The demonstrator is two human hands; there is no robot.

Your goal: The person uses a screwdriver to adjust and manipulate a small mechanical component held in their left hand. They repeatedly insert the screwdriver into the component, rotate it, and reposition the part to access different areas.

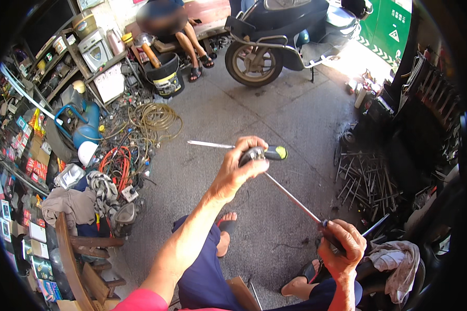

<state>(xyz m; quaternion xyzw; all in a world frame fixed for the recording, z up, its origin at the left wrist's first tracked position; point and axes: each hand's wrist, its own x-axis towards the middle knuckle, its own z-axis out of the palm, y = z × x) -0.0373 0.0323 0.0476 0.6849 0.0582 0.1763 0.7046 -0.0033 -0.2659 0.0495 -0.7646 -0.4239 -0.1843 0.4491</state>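
Observation:
My left hand [238,168] is closed around a small dark rounded part [251,156]. My right hand [345,246] grips the dark handle of a screwdriver [293,197]. Its long thin metal shaft slants up and left to the rounded part, where my left fingers hide the tip. Behind my left hand runs a second screwdriver [277,152], with a dark handle, a yellow-green end and a pale shaft pointing left. I cannot tell whether it lies on the floor or is held. Just right of my right hand a thin metal rod [376,225] sticks out.
A scooter [280,44] stands at the back, beside a seated person [184,41] and a black bucket [166,78]. Coiled hose [155,122], cables and a blue tank [85,124] fill the left. Metal rods [366,176] pile at right, above a cloth [397,264]. A wooden chair [70,259] is near left.

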